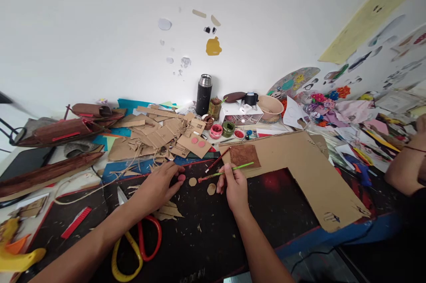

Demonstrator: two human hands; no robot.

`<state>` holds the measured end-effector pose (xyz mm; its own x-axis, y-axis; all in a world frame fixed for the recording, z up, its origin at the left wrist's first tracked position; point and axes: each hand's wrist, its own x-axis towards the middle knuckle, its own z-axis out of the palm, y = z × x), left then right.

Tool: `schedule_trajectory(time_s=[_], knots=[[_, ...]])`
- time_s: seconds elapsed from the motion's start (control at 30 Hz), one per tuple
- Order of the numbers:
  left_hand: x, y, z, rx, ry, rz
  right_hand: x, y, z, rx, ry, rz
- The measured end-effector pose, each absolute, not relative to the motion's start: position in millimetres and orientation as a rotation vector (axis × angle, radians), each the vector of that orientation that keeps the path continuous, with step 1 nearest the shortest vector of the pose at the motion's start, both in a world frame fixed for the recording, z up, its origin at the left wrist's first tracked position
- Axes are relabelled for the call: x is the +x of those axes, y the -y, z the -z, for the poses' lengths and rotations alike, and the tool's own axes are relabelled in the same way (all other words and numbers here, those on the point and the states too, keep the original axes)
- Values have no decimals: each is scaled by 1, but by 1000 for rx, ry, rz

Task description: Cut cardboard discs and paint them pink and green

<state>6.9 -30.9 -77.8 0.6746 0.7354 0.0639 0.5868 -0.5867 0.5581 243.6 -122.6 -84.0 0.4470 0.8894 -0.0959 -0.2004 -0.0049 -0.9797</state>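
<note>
My right hand (235,189) is closed around a paintbrush (244,166) with a green handle. Its reddish tip points left, just over the dark tabletop. The thumb and fingers of my left hand (161,187) close about the edge of a small round disc (181,177) painted pink. Between the hands lie a plain cardboard disc (192,182) and another plain disc (211,189), the latter close to my right fingers. Two pink discs sit on a cardboard piece (186,144) beyond. Open jars of pink paint (216,131), green paint (228,129) and red paint (238,134) stand behind.
Large scissors (141,247) lie near my left forearm. A big L-shaped cardboard sheet (309,167) covers the right side. Cardboard scraps (156,132) pile up behind, beside a black flask (204,94). Another person's arm (404,167) shows at the far right.
</note>
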Motion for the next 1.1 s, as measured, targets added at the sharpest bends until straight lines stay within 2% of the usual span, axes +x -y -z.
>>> schedule_trajectory(time_s=[1.1], knots=[[5,31,72,2378,-1032,-409,242,123,82,-1297,690,-989]])
